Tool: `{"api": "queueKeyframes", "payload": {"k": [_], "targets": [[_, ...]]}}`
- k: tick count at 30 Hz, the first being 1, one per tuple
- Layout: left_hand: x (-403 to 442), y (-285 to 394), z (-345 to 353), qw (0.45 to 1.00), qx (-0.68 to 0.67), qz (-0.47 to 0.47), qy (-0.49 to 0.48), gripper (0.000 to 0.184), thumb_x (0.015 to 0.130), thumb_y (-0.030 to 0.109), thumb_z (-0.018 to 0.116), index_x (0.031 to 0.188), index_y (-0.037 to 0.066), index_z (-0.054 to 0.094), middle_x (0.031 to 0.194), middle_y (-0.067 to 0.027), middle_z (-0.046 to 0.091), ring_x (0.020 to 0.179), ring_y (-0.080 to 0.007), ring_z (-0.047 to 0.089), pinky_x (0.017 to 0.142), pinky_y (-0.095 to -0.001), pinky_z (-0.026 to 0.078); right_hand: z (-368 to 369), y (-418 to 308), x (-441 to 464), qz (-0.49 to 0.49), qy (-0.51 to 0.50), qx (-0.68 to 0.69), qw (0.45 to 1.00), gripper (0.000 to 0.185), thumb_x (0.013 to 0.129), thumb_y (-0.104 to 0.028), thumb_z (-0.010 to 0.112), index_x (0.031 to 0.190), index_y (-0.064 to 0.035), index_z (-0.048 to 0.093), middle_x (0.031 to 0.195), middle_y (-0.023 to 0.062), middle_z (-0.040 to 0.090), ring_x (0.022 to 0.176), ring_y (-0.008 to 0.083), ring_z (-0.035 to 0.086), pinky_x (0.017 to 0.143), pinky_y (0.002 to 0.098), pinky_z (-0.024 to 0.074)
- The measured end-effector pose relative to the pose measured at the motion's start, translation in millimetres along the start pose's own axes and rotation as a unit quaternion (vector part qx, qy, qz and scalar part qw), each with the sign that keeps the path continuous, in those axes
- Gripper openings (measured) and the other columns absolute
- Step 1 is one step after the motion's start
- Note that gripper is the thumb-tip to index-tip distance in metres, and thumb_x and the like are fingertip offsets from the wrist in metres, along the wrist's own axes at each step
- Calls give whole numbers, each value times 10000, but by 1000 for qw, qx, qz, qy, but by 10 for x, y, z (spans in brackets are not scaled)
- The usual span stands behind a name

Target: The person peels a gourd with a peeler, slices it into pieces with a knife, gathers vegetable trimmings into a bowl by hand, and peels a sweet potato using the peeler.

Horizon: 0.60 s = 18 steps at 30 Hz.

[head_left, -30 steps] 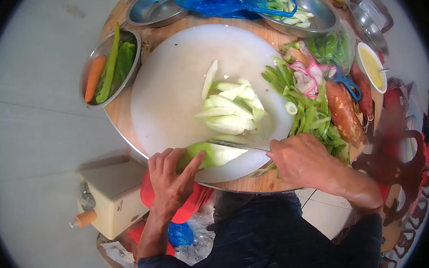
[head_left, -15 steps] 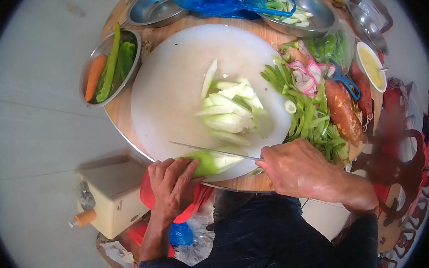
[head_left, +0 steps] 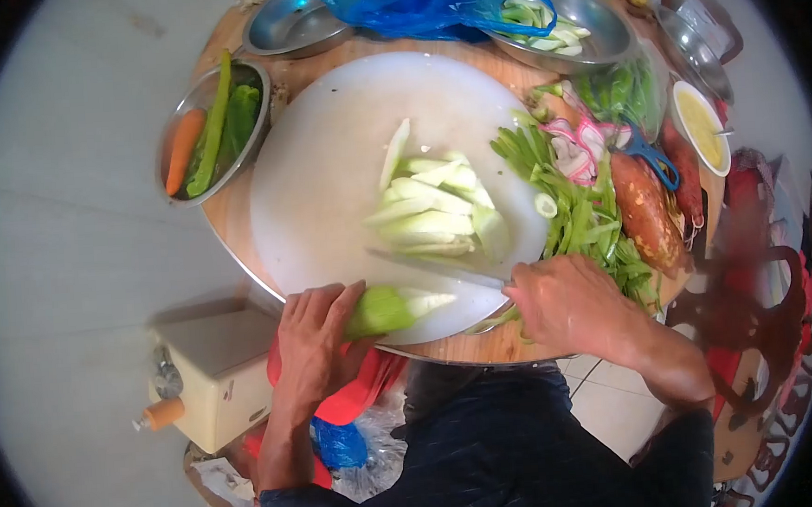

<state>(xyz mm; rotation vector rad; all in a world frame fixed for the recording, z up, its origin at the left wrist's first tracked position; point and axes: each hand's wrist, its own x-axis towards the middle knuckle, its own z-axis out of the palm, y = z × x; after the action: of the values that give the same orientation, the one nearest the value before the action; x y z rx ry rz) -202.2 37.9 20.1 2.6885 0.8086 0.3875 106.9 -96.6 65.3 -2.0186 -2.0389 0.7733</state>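
Note:
My left hand (head_left: 323, 338) is closed round a light green vegetable (head_left: 377, 311) at the near rim of the round white cutting board (head_left: 317, 166). Its cut end, pale and pointed, faces right; I cannot tell its exact kind. In my right hand (head_left: 576, 303) is a kitchen knife (head_left: 444, 269), gripped by a handle that the fingers hide. The blade points left over the board, just above the vegetable and apart from it. Beyond the blade lies a pile of pale green cut slices (head_left: 436, 205).
Chopped green leaves (head_left: 581, 233), a sweet potato (head_left: 645, 211), blue-handled scissors (head_left: 651, 155) and a bowl of yellow paste (head_left: 703, 128) crowd the right. A steel bowl (head_left: 265, 137) with a carrot stands left. A blue plastic bag (head_left: 410, 7) and a steel bowl (head_left: 611, 32) of slices sit behind.
The knife has lifted off the vegetable and moved slightly right and away from me, towards the slices. More of the vegetable's cut end shows. My left hand still grips it.

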Motion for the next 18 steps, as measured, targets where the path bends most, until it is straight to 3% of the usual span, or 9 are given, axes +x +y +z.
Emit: {"api": "queueKeyframes", "payload": {"k": [3,13,18], "targets": [[48,-67,74,989,116,51,75,727,720,171,903,1405,166,660,1224,-105,640,1115,-324,626,924,-486,496,11,26,60,17,33,3,999,249,992,-152,648,874,64,688,719,270,688,692,471,721,653,534,584],[-122,-118,277,991,22,63,119,714,644,111,929,1324,211,734,1263,-140,631,1157,-384,610,962,-500,533,-90,-152,81,-62,49,44,996,262,1031,-185,636,896,37,672,744,244,698,680,448,716,635,541,566],[-132,-141,303,992,11,54,117,707,642,71,922,1312,204,741,1262,-143,622,1171,-386,600,971,-502,534,-92,-225,211,-76,7,-1,997,169,975,-101,634,916,50,678,753,253,702,711,442,734,670,525,588]]}}
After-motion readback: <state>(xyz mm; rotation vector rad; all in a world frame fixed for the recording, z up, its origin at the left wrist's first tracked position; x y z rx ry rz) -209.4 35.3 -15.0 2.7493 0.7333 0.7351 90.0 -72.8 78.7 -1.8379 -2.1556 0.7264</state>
